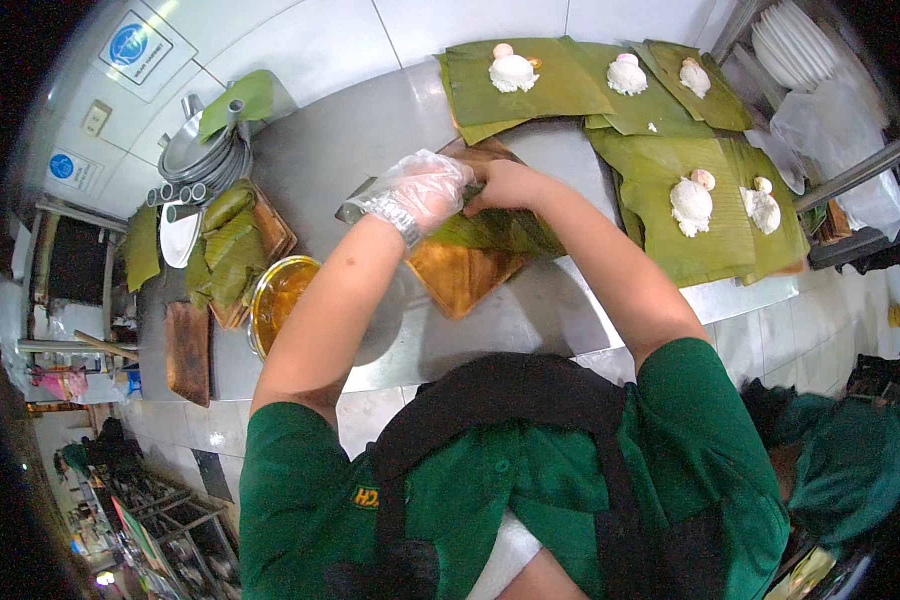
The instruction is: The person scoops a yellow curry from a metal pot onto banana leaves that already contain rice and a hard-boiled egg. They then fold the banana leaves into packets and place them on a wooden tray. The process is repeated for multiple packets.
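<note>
My left hand point(420, 192), in a clear plastic glove, is closed over the upper left end of a green banana leaf point(522, 232). Against it, my bare right hand point(505, 187) has its fingers curled in and gripping the leaf's edge. The leaf lies folded, and what is inside is hidden. Under it is a brown wooden board point(462, 282) on the steel table point(345, 115). To the right, several flat banana leaves point(660, 235) each bear a mound of white rice point(691, 207) with a pale rounded piece beside it.
A metal bowl of orange-brown sauce point(282, 298) stands near my left forearm. Beyond it are folded leaf parcels point(232, 245) on wooden boards and stacked pans point(202, 150). White plates point(792, 45) fill a rack at far right. A person in green point(845, 465) is at lower right.
</note>
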### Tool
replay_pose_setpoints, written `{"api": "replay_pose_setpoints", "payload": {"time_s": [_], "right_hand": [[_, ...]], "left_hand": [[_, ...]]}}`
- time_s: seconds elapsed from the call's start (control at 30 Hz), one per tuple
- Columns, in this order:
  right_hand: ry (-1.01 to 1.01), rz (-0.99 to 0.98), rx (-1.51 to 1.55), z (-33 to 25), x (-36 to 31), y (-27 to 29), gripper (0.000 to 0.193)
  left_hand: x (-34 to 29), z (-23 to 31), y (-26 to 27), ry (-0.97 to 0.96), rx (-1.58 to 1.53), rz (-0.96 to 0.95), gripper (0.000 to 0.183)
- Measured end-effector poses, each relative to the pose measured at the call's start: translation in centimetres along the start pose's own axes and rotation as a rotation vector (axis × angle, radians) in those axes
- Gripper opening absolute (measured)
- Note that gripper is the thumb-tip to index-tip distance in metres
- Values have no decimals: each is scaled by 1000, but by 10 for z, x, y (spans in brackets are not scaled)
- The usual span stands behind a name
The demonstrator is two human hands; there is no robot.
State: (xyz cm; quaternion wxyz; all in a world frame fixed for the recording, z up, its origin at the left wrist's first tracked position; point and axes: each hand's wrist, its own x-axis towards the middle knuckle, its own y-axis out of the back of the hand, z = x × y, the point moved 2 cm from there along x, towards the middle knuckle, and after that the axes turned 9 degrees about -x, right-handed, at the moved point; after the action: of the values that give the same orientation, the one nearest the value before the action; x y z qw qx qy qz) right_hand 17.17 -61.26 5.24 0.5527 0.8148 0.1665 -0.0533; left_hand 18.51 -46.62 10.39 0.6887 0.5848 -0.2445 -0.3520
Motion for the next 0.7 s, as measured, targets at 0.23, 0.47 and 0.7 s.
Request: {"api": "replay_pose_setpoints", "payload": {"time_s": [0.23,0.47,0.7], "right_hand": [[34,457,-421,-26,-49,-39,76],[40,106,-327,7,-3,-23,46],[123,268,-493,-1,-9,-12,73]], "left_hand": [[21,-34,-39,174,-375,-70,24],[5,-26,-18,-13,-123,-89,28],[10,-17,-22,241,-85,-140,29]]}}
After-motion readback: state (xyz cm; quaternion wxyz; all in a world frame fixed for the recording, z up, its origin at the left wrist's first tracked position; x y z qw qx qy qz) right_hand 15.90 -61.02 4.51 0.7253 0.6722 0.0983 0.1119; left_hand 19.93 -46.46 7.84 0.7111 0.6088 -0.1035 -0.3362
